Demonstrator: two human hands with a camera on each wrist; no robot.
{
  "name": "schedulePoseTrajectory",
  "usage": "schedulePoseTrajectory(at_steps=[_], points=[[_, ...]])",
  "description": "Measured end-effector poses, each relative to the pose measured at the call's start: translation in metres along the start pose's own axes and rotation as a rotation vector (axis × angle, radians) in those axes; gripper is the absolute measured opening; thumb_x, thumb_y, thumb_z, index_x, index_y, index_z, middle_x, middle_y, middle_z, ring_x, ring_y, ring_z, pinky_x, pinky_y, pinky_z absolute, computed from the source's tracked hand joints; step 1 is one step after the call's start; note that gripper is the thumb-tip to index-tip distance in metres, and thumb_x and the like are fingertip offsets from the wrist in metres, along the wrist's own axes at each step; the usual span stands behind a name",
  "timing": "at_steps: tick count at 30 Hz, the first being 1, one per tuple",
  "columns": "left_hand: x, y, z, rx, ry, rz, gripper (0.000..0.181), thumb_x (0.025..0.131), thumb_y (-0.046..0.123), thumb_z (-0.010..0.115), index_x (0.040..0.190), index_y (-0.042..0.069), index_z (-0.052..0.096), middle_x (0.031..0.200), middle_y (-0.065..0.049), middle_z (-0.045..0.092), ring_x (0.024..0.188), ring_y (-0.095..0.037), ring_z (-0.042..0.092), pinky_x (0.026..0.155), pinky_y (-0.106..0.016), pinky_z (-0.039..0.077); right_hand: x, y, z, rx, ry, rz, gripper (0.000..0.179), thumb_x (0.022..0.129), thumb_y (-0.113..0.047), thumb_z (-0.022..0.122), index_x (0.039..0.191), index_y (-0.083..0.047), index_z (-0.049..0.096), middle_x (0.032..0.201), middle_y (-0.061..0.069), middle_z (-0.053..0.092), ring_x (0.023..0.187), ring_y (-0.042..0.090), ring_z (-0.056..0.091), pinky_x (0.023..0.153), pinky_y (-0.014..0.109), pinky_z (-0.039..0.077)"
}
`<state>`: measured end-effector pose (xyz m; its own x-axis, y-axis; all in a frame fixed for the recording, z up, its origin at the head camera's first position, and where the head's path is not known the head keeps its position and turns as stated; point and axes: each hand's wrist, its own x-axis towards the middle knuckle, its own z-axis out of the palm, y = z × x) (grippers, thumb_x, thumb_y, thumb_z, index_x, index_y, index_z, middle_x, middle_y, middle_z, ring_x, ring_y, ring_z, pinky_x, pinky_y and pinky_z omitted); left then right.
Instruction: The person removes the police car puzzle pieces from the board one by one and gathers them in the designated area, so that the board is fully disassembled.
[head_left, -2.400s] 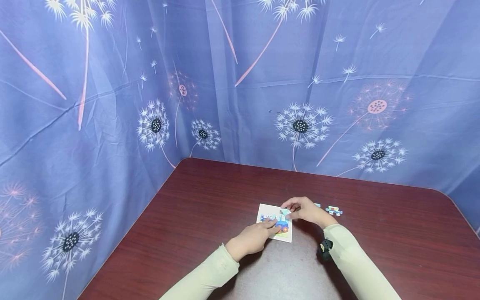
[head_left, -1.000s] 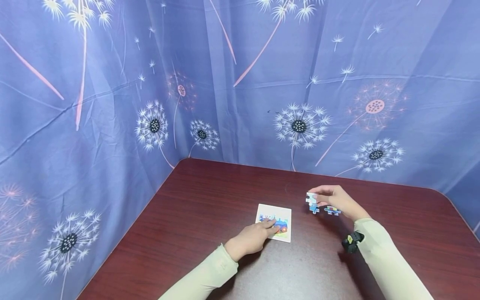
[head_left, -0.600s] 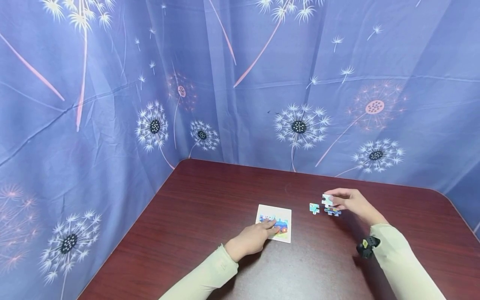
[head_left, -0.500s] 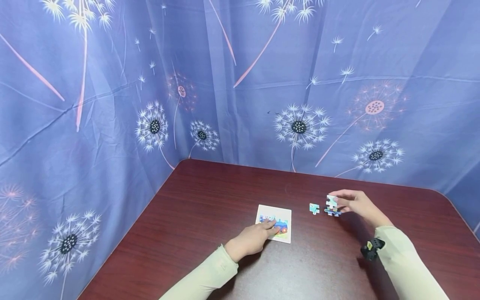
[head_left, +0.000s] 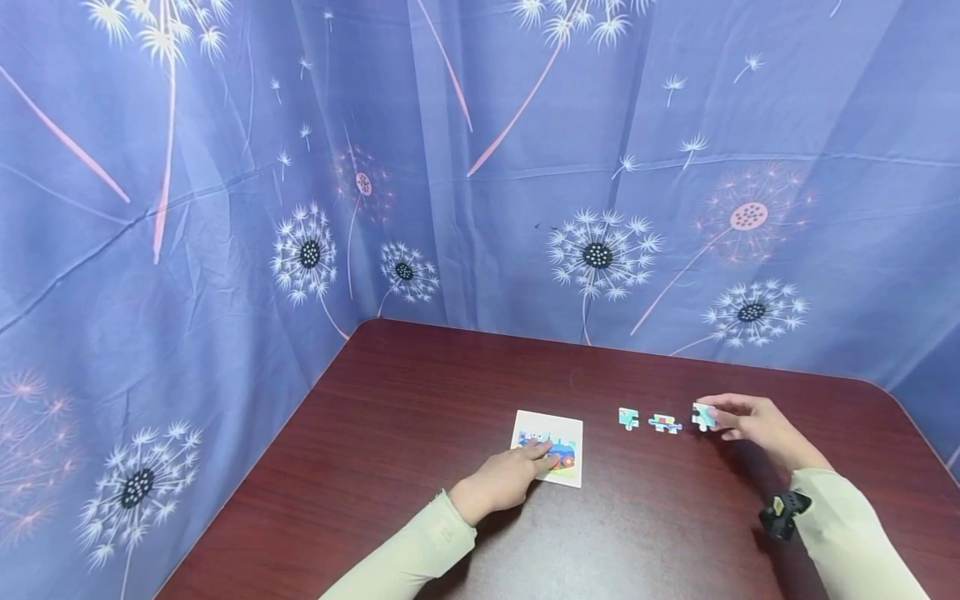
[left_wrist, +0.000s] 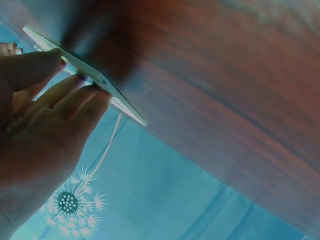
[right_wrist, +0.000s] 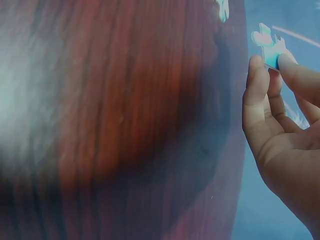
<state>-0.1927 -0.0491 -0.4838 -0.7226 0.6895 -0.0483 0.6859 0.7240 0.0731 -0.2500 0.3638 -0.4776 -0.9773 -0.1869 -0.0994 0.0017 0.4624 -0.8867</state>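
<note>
My left hand [head_left: 502, 477] rests with outstretched fingers on a small white-framed jigsaw board [head_left: 549, 422], covering part of its blue vehicle picture. The left wrist view has the fingers on the face of the board [left_wrist: 129, 107] and the thumb by its near edge. To the right, my right hand [head_left: 765, 432] pinches a light-blue and white jigsaw piece [head_left: 702, 416] between thumb and fingers. In the right wrist view that piece [right_wrist: 271, 50] stands out past the fingertips.
Between the board and my right hand lie a light-blue jigsaw piece [head_left: 627, 418] and a blue piece with red and yellow [head_left: 664, 423], on the dark red-brown table [head_left: 420, 383]. A blue dandelion curtain [head_left: 495, 250] hangs behind the table and on its left side.
My right hand has lifted a jigsaw piece off the board and carried it right, past the two loose pieces. My left hand has stayed on the board.
</note>
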Motion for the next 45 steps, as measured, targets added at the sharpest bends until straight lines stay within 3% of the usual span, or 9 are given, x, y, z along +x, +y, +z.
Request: schedulePoseTrajectory(at_steps=[13, 23, 31, 45], points=[[0.0, 0.001, 0.0, 0.006, 0.008, 0.007, 0.056, 0.09, -0.002, 0.06, 0.141, 0.018, 0.051, 0.149, -0.004, 0.042, 0.135, -0.019, 0.042, 0.105, -0.032, 0.041, -0.004, 0.01, -0.002, -0.03, -0.051, 0.067, 0.045, 0.095, -0.017, 0.061, 0.131, 0.008, 0.052, 0.108, 0.008, 0.065, 0.085, 0.013, 0.064, 0.07, 0.033, 0.056], [0.0, 0.001, 0.0, 0.007, 0.011, 0.008, 0.056, 0.089, -0.002, 0.06, 0.141, 0.017, 0.05, 0.148, -0.004, 0.043, 0.134, -0.02, 0.042, 0.104, -0.032, 0.042, -0.002, 0.014, 0.002, -0.089, -0.009, 0.032, 0.039, 0.095, -0.011, 0.059, 0.126, 0.012, 0.054, 0.096, 0.011, 0.068, 0.078, 0.011, 0.062, 0.063, 0.03, 0.054], [0.001, 0.0, 0.001, 0.012, 0.01, 0.008, 0.055, 0.09, 0.0, 0.06, 0.142, 0.018, 0.05, 0.149, -0.003, 0.042, 0.134, -0.02, 0.042, 0.106, -0.032, 0.04, 0.0, 0.012, 0.005, -0.178, 0.032, 0.029, 0.033, 0.094, -0.006, 0.058, 0.121, 0.013, 0.057, 0.08, 0.006, 0.062, 0.063, 0.013, 0.053, 0.055, 0.028, 0.049], [0.002, 0.0, 0.001, 0.01, 0.017, 0.015, 0.057, 0.089, -0.002, 0.06, 0.141, 0.017, 0.051, 0.148, -0.005, 0.043, 0.134, -0.02, 0.042, 0.106, -0.033, 0.039, 0.002, 0.012, 0.007, -0.255, 0.051, 0.066, 0.031, 0.094, -0.006, 0.057, 0.119, 0.012, 0.058, 0.078, 0.005, 0.062, 0.061, 0.017, 0.052, 0.054, 0.029, 0.047]])
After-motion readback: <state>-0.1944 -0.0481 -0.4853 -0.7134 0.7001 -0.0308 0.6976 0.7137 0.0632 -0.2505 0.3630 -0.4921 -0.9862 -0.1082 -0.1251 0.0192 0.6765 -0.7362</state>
